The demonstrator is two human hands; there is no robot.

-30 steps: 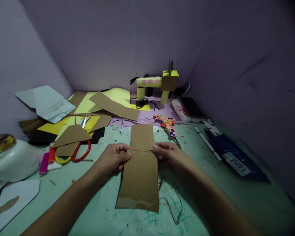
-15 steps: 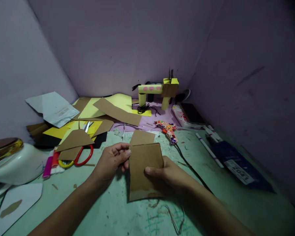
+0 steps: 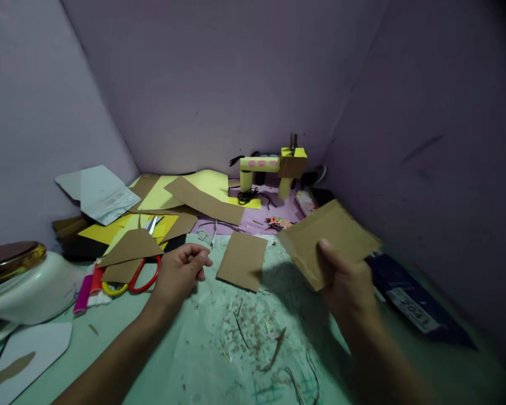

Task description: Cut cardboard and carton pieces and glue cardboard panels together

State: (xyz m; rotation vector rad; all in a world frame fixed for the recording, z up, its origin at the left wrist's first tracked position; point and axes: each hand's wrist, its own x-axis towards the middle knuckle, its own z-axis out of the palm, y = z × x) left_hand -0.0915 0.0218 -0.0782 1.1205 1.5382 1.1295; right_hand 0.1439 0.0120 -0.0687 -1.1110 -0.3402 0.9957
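Observation:
My right hand [image 3: 349, 287] grips a brown cardboard piece [image 3: 333, 230], thumb on its upper face, and holds it tilted above the table at the right. Part of a floral glue gun [image 3: 278, 223] shows beyond that piece; the rest is covered. Another cardboard rectangle [image 3: 242, 261] lies flat on the table between my hands. To its left, my left hand [image 3: 188, 267] hovers with loosely bent fingers slightly apart and nothing in them. Close by are scissors [image 3: 145, 275] with red and yellow handles, partly under cardboard scraps.
A yellow paper animal figure [image 3: 259, 164] stands at the back beside black string [image 3: 248, 196]. Yellow sheets and cardboard [image 3: 206, 199] pile up at the back left. A white rounded object [image 3: 37, 287] sits far left, a dark blue packet [image 3: 417, 304] right. Scraps litter the table [image 3: 211, 349].
My right hand has carried the cardboard piece up and to the right, uncovering the flat rectangle and scraps. My left hand has let go of the piece and moved slightly left.

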